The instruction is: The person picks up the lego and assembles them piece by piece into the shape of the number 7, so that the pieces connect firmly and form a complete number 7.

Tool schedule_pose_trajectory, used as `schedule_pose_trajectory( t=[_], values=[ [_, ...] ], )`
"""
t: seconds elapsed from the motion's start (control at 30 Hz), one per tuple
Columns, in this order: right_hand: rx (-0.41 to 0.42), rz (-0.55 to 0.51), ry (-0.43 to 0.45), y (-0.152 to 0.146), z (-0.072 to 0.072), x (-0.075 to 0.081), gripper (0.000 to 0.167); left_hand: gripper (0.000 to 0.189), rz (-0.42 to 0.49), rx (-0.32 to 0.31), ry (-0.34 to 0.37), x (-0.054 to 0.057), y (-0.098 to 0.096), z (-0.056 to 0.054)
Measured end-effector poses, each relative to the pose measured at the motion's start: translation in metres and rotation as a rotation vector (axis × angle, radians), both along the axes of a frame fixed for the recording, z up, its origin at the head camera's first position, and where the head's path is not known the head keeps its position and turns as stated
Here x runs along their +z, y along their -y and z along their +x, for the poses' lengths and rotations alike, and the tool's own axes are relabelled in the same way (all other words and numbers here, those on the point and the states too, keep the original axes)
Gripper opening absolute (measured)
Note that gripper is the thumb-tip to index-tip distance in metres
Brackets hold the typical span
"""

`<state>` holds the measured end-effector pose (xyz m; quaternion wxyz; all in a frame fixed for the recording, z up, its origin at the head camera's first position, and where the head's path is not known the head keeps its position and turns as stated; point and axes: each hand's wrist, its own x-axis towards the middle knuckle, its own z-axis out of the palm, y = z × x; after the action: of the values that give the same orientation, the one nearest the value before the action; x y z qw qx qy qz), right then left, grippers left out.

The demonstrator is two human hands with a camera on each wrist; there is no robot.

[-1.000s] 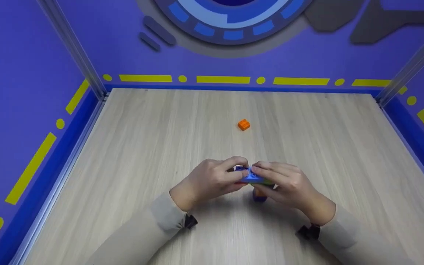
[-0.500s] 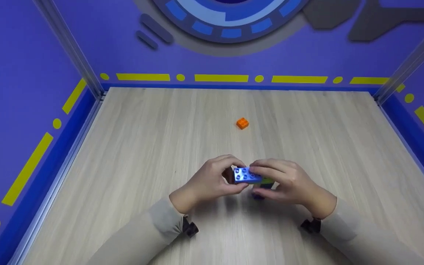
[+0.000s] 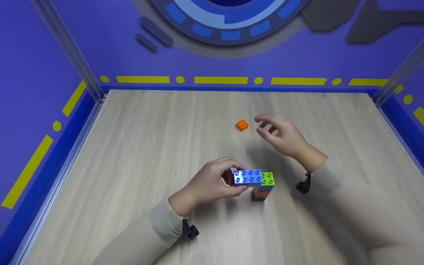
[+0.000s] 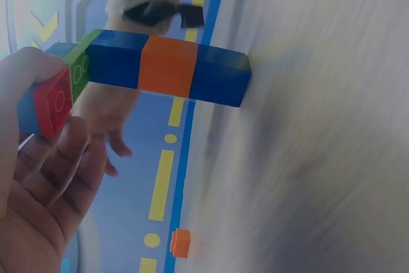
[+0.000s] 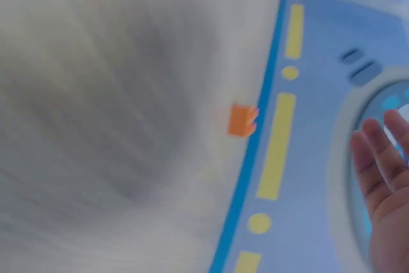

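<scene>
My left hand (image 3: 210,182) holds the left end of a long blue toy brick (image 3: 247,177), thumb in front and fingers behind. That brick lies across the top of a stack, overlapping a light green brick (image 3: 268,178). Below the green, the left wrist view shows a blue, orange and blue column (image 4: 167,66). A red brick (image 4: 54,103) sits under the long brick's overhanging end, beside my fingertips. My right hand (image 3: 285,136) hovers with bent, parted fingers and nothing in it, just right of a small orange brick (image 3: 241,125) that it does not touch.
The stack stands on a wood-grain tabletop (image 3: 142,147). Blue panels with yellow markings (image 3: 221,79) close in the back and both sides. Metal posts (image 3: 74,55) rise at the rear corners.
My right hand has let go of the stack and moved away from me toward the orange brick. My left hand stays at the blue brick, its fingers lowered from the top to the sides.
</scene>
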<state>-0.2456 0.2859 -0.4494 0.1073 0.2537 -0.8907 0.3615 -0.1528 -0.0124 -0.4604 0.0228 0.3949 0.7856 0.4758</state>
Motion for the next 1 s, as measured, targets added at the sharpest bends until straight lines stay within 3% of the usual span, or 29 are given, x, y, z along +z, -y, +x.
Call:
schedule_pose_trajectory(
  t=[0.13, 0.27, 0.43, 0.6, 0.83, 1.0],
  values=[
    [-0.054, 0.063, 0.160, 0.006, -0.026, -0.006, 0.041, 0.036, 0.005, -0.009, 0.034, 0.000, 0.000, 0.001],
    [-0.051, 0.184, 0.246, 0.014, -0.049, -0.014, 0.047, 0.035, 0.005, -0.016, 0.050, 0.000, 0.000, 0.000],
    [-0.028, 0.374, 0.264, 0.022, -0.068, -0.021, 0.053, 0.034, 0.010, -0.018, 0.053, 0.000, -0.001, -0.003],
    [0.003, 0.490, 0.233, 0.026, -0.077, -0.026, 0.052, 0.034, 0.008, -0.015, 0.055, 0.001, 0.000, -0.003],
    [-0.006, 0.404, 0.203, 0.029, -0.076, -0.030, 0.031, 0.034, 0.013, -0.001, 0.104, 0.000, 0.003, -0.002],
    [-0.034, 0.364, 0.236, 0.029, -0.074, -0.032, 0.031, 0.034, 0.012, -0.001, 0.103, -0.001, 0.003, -0.002]
  ],
)
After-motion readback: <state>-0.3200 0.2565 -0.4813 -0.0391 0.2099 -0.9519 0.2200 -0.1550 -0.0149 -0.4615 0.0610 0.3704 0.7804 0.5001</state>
